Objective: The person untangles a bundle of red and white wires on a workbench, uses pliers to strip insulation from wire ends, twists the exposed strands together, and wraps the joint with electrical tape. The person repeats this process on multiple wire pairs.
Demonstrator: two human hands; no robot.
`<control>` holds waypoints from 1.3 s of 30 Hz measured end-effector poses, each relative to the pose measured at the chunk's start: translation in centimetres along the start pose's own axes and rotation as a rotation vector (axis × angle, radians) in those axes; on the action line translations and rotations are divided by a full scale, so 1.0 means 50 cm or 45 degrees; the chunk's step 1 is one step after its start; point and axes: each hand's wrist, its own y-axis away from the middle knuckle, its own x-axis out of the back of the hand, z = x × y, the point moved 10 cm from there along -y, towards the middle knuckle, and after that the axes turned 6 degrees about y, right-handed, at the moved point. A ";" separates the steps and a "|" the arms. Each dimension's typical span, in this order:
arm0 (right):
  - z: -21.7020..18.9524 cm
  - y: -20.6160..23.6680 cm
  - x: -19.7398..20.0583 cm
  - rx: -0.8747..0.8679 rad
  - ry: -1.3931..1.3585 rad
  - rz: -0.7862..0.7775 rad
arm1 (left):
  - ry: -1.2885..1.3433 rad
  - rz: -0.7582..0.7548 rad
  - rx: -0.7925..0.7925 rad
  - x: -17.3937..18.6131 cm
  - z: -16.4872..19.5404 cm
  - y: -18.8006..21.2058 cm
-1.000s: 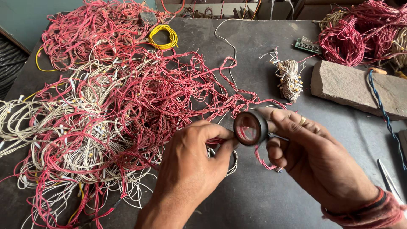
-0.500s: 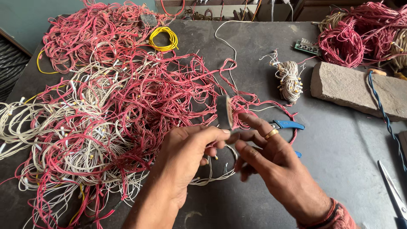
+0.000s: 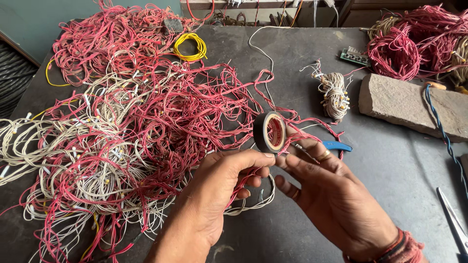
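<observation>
A black roll of insulating tape (image 3: 269,132) stands on edge just above my two hands, over a dark table (image 3: 292,63). My right hand (image 3: 331,195) has its fingers on the roll and wears a ring. My left hand (image 3: 219,190) pinches red and white wires (image 3: 246,187) right beside the roll, where the tape end meets them. A big tangle of red and white wires (image 3: 126,131) spreads over the table's left half.
A yellow wire coil (image 3: 190,47) lies at the back. A wound white wire bundle (image 3: 334,95), a stone slab (image 3: 409,104), a small circuit board (image 3: 355,56), a second red wire heap (image 3: 414,44) and blue-handled pliers (image 3: 336,145) are at the right. Scissors (image 3: 453,221) lie near the right edge.
The tape roll has turned in my right hand, from facing me to edge-on and now angled. My right hand has shifted around the wires held by my left hand.
</observation>
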 end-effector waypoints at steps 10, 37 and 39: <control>-0.029 -0.005 0.005 0.161 0.035 -0.101 | -0.116 0.100 -0.019 0.016 -0.010 -0.012; -0.013 -0.023 -0.025 0.439 1.208 -0.026 | -1.277 0.424 -1.369 -0.049 0.148 0.105; -0.008 -0.022 -0.034 0.409 1.269 -0.051 | -1.345 0.487 -1.321 -0.050 0.140 0.100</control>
